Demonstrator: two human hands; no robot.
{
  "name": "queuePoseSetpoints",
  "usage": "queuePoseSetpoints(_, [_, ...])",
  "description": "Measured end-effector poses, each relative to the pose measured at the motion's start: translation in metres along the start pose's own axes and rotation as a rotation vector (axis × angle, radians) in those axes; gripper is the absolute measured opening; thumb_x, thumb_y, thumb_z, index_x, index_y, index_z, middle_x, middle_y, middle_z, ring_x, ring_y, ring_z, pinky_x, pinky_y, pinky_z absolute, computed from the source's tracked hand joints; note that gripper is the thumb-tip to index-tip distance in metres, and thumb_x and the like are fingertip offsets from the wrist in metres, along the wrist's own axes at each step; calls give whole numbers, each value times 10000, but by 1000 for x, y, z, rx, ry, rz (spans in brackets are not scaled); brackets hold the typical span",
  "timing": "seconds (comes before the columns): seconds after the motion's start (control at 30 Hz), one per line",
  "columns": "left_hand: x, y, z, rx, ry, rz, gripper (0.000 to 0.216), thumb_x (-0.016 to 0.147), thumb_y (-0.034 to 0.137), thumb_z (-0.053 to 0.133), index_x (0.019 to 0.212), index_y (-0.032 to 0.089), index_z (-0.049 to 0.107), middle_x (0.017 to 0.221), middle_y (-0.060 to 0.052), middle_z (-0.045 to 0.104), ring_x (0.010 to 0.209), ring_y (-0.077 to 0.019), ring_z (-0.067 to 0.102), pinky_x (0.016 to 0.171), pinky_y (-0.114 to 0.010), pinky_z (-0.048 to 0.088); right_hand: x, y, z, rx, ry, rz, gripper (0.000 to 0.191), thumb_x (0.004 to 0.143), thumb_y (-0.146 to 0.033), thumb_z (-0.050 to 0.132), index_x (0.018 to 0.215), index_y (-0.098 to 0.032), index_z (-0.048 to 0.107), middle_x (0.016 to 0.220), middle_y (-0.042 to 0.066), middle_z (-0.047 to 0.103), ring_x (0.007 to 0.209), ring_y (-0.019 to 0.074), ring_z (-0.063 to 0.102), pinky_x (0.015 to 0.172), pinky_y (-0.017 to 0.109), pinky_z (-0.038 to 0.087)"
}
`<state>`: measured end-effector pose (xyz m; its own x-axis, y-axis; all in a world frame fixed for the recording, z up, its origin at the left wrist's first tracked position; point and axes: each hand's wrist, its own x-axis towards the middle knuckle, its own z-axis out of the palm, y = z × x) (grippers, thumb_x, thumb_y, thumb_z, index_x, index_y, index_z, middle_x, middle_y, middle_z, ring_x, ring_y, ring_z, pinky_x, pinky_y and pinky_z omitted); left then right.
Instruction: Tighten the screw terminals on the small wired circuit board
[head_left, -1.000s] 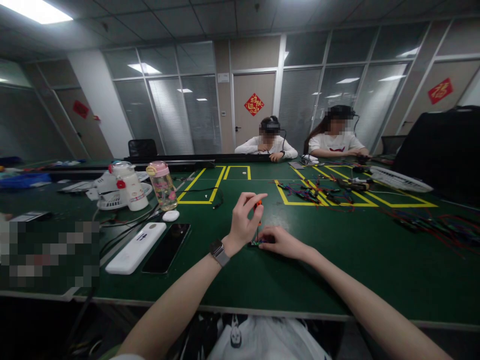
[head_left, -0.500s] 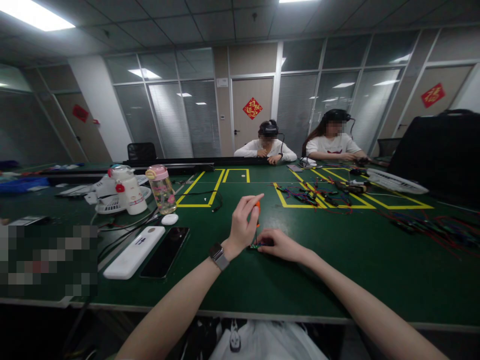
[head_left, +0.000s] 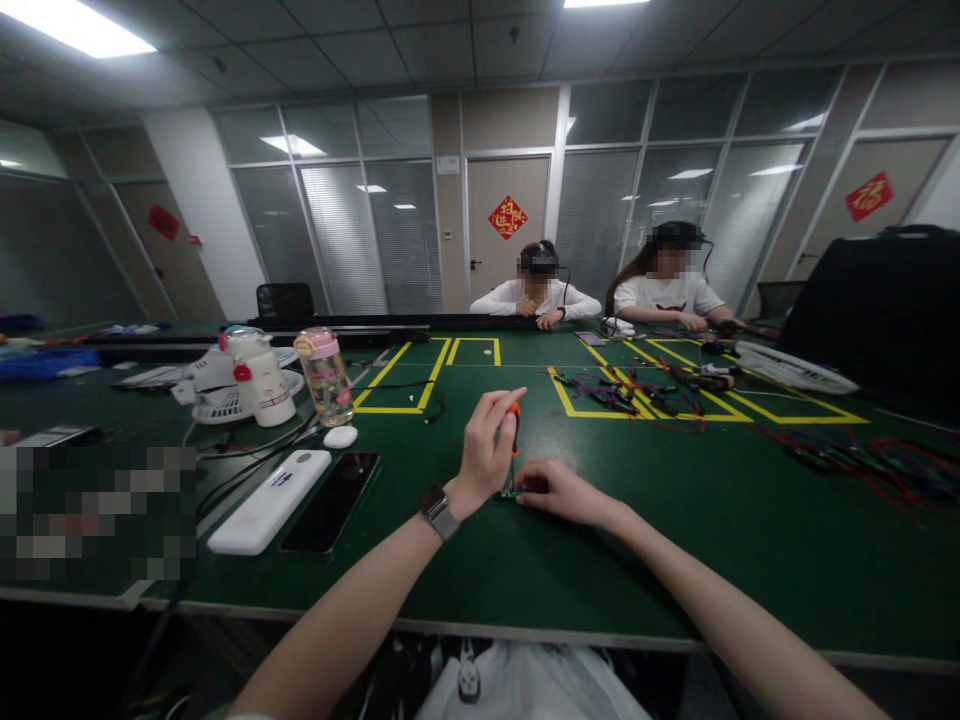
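Note:
My left hand [head_left: 486,445], with a watch on its wrist, is closed around the orange handle of a screwdriver [head_left: 515,440]. The screwdriver stands upright, its thin shaft pointing down at a small green circuit board [head_left: 510,493] on the table. Part of the handle is hidden behind my fingers. Low beside it, my right hand [head_left: 559,490] pinches the board's right side with thumb and fingers, close to some dark wires. Whether the tip sits in a screw is too small to tell.
On the green table [head_left: 600,580], a white power bank [head_left: 270,505], a phone [head_left: 331,503], an earbud case [head_left: 340,437] and a pink-lidded bottle [head_left: 324,375] stand left. Wired boards [head_left: 622,392] lie inside yellow tape at right. Two people [head_left: 536,290] sit opposite.
The view has shifted very slightly. Both hands keep their places at the circuit board, and the screwdriver is still upright in my left hand.

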<state>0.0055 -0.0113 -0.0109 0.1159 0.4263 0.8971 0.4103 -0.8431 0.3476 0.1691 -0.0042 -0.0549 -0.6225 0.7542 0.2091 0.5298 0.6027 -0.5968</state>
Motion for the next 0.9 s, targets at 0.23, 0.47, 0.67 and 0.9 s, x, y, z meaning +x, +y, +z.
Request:
queuePoseSetpoints(0.23, [1,-2,2,86,108,24,206,922,262,552,1097,199,642,911,-39,565,847,-152,566,766,-288,495,-1,-3,-1,-5,0,7,142,780,-153,679,916,-160,722,812,29,641,714,152,566,663,260,439])
queuePoseSetpoints(0.47, [0,1,-1,16,39,29,330,980,198,361,1202,193,606,1065,-77,584,1002,-173,570,875,-327,480,0,-1,-1,-14,-6,8,138,779,-148,689,913,-156,724,817,33,636,716,155,562,661,256,433])
queuePoseSetpoints(0.67, [2,-1,3,29,58,12,251,942,238,516,1174,196,600,985,-55,628,918,-164,596,830,-315,497,-1,4,1,-4,-5,-6,133,787,-161,682,915,-157,716,800,25,632,696,151,562,641,253,428])
queuePoseSetpoints(0.9, [3,3,-1,63,68,27,268,962,238,423,1070,189,663,972,-64,564,917,-171,564,810,-316,492,-2,3,-1,-9,-8,-7,138,792,-171,676,923,-166,718,805,26,635,695,150,557,644,256,433])
